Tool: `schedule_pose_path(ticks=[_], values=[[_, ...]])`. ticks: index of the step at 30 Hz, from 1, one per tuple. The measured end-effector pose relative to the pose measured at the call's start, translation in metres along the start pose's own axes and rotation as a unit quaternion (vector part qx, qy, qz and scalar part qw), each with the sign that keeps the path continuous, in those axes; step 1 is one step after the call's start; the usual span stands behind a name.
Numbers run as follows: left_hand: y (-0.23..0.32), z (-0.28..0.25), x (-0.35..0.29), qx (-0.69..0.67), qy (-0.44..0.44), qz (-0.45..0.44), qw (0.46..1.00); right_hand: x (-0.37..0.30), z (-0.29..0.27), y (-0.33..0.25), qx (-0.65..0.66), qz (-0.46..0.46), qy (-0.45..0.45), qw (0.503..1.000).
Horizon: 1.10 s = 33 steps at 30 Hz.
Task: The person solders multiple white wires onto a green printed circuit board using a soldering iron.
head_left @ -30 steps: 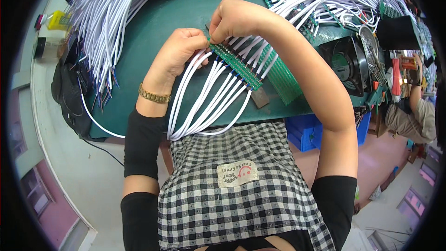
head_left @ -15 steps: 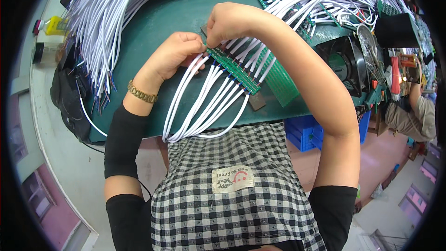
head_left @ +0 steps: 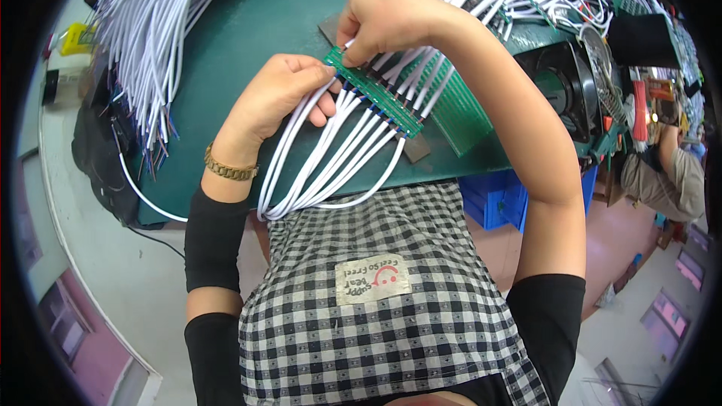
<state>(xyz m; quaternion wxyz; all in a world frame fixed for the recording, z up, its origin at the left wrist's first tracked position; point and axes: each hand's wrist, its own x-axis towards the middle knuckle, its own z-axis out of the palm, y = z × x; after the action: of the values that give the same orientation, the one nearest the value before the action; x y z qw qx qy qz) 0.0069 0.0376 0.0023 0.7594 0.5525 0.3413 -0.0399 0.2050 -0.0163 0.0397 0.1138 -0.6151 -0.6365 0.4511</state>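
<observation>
Right hand [head_left: 387, 19] has shifted inward from the green board's [head_left: 376, 95] end, fingers curled onto it, grip hidden; left hand [head_left: 282, 92] pinches a white cable [head_left: 303, 112] there. Beneath both spreads the green bench [head_left: 233, 37], pinkish floor [head_left: 594, 237] rightward.

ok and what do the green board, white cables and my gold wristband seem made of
The green board looks like resin laminate, perhaps fibreglass-filled: thin, flat, slightly shiny. The white cables seem to have smooth plastic sheaths, since they bend in even curves; any metal core is hidden. The gold wristband is likely polished metal, its links catching light.
</observation>
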Motion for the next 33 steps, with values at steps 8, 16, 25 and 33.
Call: schedule_pose_path(ticks=[8,16,25,33], values=[[-0.004,0.009,0.011,-0.028,-0.006,0.045,0.999,-0.009,-0.001,0.002,0.012,-0.019,-0.004,1.0],[-0.002,0.009,0.012,-0.014,-0.005,0.046,0.999,-0.008,-0.01,0.005,0.017,-0.024,-0.024,0.999],[-0.002,0.009,0.015,-0.016,0.039,0.014,0.999,0.0,0.01,0.002,-0.043,0.037,0.036,0.998],[-0.001,0.016,0.017,-0.01,0.058,-0.006,0.998,0.001,0.009,0.001,-0.076,0.019,0.025,0.997]])
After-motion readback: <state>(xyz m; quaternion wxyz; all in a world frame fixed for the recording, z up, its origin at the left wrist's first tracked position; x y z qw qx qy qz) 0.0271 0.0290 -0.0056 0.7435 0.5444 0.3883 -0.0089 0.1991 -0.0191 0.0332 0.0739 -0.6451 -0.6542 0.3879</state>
